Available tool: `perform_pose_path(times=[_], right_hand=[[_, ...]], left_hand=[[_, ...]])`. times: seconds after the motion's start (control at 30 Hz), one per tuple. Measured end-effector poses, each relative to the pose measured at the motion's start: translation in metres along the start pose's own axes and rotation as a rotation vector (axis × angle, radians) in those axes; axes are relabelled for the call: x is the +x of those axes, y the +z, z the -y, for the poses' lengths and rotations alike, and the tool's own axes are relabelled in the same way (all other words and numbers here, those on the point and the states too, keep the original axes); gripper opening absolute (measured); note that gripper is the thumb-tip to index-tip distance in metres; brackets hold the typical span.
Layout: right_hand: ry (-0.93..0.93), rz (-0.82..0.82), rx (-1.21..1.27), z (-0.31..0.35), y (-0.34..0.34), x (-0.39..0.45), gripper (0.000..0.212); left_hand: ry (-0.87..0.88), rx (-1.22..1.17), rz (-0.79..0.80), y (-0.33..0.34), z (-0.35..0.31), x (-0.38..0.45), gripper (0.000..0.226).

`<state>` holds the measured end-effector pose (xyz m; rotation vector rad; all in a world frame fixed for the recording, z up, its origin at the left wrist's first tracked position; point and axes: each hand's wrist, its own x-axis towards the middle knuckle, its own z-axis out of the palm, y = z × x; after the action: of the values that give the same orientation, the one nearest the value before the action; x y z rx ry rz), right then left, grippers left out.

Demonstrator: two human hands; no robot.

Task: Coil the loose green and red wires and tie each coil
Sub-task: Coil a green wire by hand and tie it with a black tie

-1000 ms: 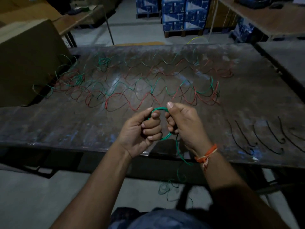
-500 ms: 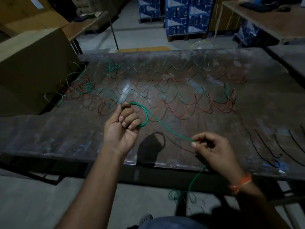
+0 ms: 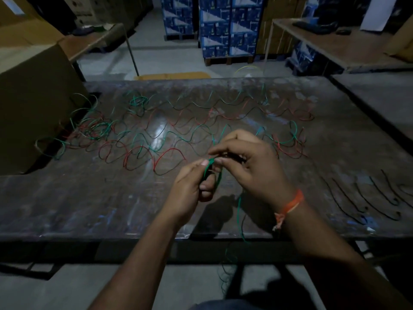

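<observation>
Both hands together over the worktop (image 3: 67,209): left hand (image 3: 190,186) gripping green wire coil (image 3: 209,168), right hand (image 3: 250,166) pinching it.

There is only one view, from a camera worn on the person's head. It looks forward and down over the dark worktable (image 3: 67,209), and the wide lens bends the table edges. The left hand (image 3: 190,189) and the right hand (image 3: 250,166) are near the lens, in the lower middle. Farther away, at the top, stand the stacked blue boxes (image 3: 223,25).
</observation>
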<state>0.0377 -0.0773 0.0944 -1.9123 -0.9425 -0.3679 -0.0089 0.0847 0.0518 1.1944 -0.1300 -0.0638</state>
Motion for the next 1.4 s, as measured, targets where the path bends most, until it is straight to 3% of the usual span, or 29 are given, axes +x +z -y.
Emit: perform_pose_path(times=[0.13, 0.3, 0.5, 0.73, 1.07, 1.27, 1.4], right_hand=[[0.205, -0.059, 0.086, -0.016, 0.012, 0.008, 0.012], [0.538, 0.127, 0.38, -0.021, 0.023, 0.001, 0.039], [0.729, 0.019, 0.672, -0.016, 0.025, 0.001, 0.039], [0.691, 0.01, 0.649, -0.022, 0.017, -0.001, 0.041], [0.492, 0.071, 0.429, -0.031, 0.012, -0.006, 0.033], [0.444, -0.011, 0.279, -0.038, 0.016, -0.01, 0.038], [0.44, -0.018, 0.345, -0.032, 0.016, -0.012, 0.034]], left_hand=[[-0.084, -0.142, 0.053, -0.005, -0.007, 0.001, 0.039], [-0.085, -0.261, 0.017, -0.006, -0.015, 0.006, 0.029], [-0.201, -0.439, 0.063, -0.001, -0.018, 0.013, 0.027], [-0.313, -0.462, 0.085, 0.007, -0.027, 0.022, 0.035], [-0.287, -0.544, -0.017, 0.015, -0.03, 0.026, 0.028], [-0.302, -0.613, 0.004, 0.019, -0.025, 0.025, 0.028], [-0.286, -0.57, -0.006, 0.02, -0.026, 0.025, 0.025]])
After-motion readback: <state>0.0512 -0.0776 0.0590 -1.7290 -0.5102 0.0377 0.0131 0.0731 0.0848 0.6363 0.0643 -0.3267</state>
